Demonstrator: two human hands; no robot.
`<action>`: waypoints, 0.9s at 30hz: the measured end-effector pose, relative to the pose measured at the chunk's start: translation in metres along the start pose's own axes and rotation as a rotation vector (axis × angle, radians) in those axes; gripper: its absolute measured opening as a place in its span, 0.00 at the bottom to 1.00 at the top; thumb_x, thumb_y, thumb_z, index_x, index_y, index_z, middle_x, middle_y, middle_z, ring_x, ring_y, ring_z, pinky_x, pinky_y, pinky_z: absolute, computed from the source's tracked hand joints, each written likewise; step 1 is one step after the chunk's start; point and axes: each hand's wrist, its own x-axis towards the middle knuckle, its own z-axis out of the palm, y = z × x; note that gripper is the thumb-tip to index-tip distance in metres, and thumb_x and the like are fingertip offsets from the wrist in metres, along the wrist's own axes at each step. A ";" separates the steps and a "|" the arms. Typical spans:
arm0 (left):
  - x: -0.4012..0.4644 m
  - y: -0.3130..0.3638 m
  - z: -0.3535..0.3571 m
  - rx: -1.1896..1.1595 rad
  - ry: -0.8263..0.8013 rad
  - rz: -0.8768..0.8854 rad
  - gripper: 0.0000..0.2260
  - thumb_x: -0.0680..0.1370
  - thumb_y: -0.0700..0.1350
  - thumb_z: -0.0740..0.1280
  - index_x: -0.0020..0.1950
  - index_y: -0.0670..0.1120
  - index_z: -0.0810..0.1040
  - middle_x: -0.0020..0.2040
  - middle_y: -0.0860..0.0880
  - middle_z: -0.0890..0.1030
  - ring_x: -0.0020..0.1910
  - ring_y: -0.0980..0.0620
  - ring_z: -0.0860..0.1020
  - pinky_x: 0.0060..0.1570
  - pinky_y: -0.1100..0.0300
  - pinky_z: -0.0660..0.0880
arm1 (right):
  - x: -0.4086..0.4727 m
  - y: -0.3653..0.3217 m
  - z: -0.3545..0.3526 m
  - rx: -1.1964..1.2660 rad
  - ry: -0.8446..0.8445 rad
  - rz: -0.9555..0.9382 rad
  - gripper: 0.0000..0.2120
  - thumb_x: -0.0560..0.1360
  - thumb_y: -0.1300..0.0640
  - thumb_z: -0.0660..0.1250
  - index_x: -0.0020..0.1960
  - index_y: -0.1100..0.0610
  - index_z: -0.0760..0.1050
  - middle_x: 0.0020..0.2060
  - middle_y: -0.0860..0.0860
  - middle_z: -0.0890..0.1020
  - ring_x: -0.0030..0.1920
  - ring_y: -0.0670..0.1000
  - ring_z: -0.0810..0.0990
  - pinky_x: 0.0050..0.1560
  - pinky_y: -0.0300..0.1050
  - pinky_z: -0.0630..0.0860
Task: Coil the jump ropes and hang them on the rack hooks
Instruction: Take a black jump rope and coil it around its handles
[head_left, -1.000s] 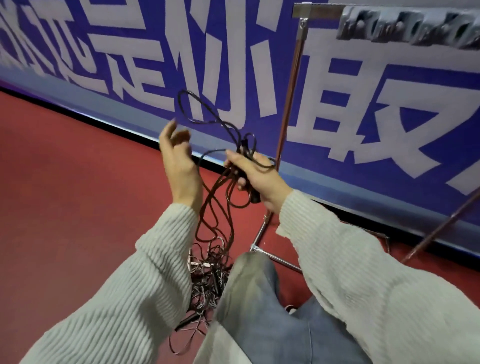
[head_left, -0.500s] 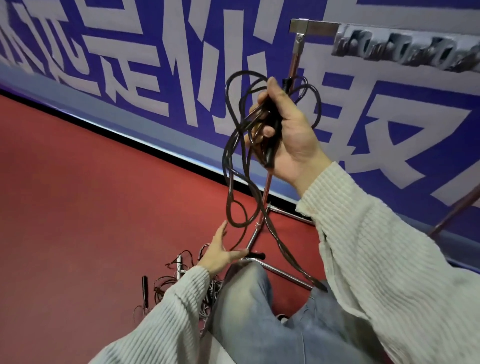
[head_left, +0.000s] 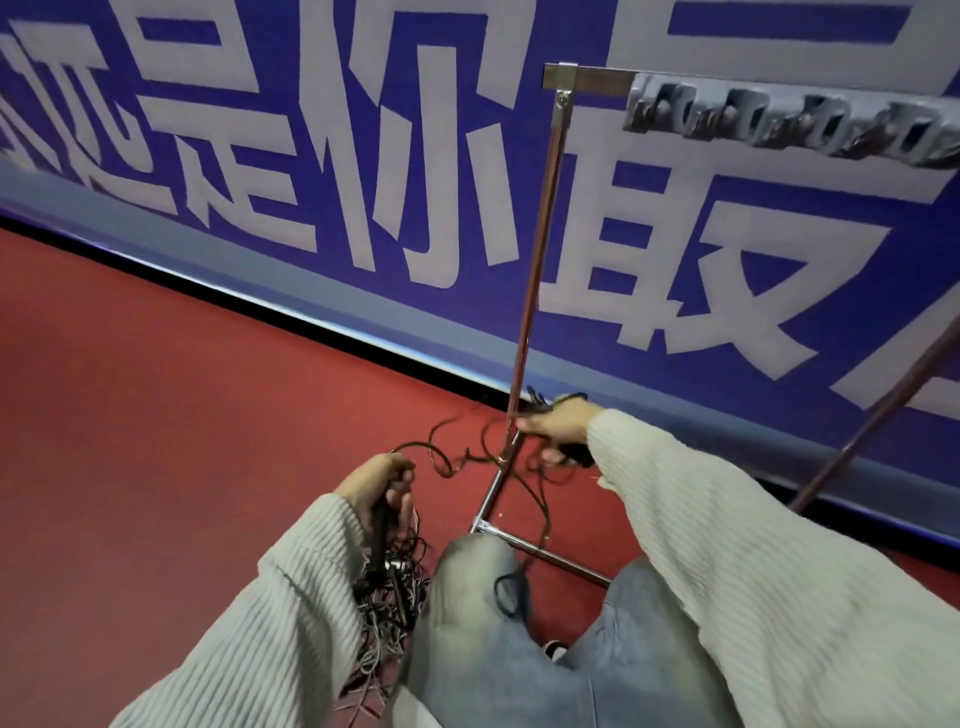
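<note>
My right hand (head_left: 558, 431) grips a black jump rope (head_left: 457, 460) with its handle, low beside the rack's upright pole (head_left: 535, 270). Loose loops of that rope trail left and down over my knee. My left hand (head_left: 379, 488) grips a black handle and rope rising from the tangled pile of jump ropes (head_left: 387, 603) on the floor. The metal rack has a top bar with a row of hooks (head_left: 779, 117) high at the upper right, with nothing hanging on them.
Red floor (head_left: 156, 415) spreads to the left. A blue banner wall (head_left: 363, 156) with white characters runs behind the rack. The rack's base bars (head_left: 550, 553) lie on the floor by my jeans-clad knees (head_left: 483, 597). A second slanted pole (head_left: 878, 410) stands at right.
My right hand dropped with the rope from near the top bar down to the rack's base. My left hand reached into the pile and took hold of a handle.
</note>
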 end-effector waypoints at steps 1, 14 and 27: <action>-0.004 0.005 -0.004 -0.087 -0.021 -0.008 0.16 0.81 0.44 0.61 0.33 0.47 0.68 0.20 0.55 0.61 0.15 0.59 0.62 0.19 0.69 0.68 | 0.005 0.011 -0.001 -0.136 -0.015 0.031 0.13 0.79 0.49 0.71 0.51 0.60 0.78 0.33 0.55 0.83 0.25 0.49 0.79 0.22 0.38 0.74; -0.013 0.054 0.008 -0.594 -0.072 0.163 0.12 0.79 0.41 0.62 0.35 0.47 0.68 0.21 0.55 0.64 0.17 0.59 0.60 0.19 0.71 0.59 | 0.023 0.031 -0.032 -0.207 -0.118 0.071 0.07 0.80 0.57 0.67 0.55 0.60 0.75 0.39 0.59 0.83 0.34 0.57 0.83 0.29 0.46 0.80; -0.015 0.025 0.049 -0.314 -0.143 0.176 0.03 0.83 0.41 0.63 0.51 0.43 0.74 0.39 0.46 0.78 0.28 0.54 0.77 0.27 0.63 0.79 | 0.019 0.048 -0.044 0.361 0.138 0.090 0.09 0.80 0.55 0.66 0.42 0.55 0.69 0.30 0.51 0.70 0.23 0.46 0.63 0.19 0.35 0.58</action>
